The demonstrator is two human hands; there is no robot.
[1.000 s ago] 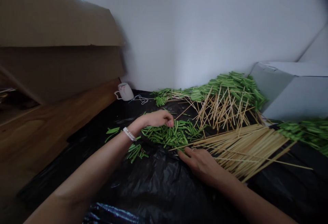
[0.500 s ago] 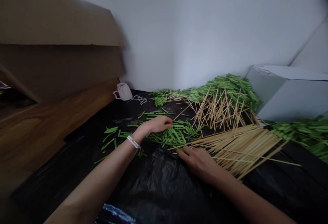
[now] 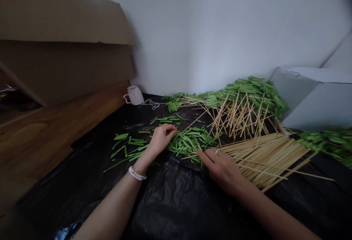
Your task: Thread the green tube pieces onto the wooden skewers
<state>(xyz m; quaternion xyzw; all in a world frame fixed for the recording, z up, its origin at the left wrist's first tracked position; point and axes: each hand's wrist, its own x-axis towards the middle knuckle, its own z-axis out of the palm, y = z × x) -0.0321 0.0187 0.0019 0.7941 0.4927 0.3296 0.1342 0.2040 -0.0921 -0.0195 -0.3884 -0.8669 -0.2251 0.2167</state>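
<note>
My left hand, with a white beaded bracelet at the wrist, is over the left side of a loose pile of cut green stalks. Its thumb and fingers are drawn together; what is between them, if anything, is too small to tell. My right hand, wearing a ring, rests at the pile's near right edge. A thin wooden skewer sticks out leftward from its closed fingers. Right of this hand lies a thick layer of bare skewers. More stalk pieces are scattered left of the pile.
Skewers bearing green stalks are heaped along the wall, their bare ends toward me. Another green heap lies at right, near a white box. A mug, a white cord and a cardboard box are at left. Black plastic covers the surface.
My left hand has drawn back left and nearer, off the middle of the pile, its fingers pinched. My right hand has shifted slightly. The view has turned a little left.
</note>
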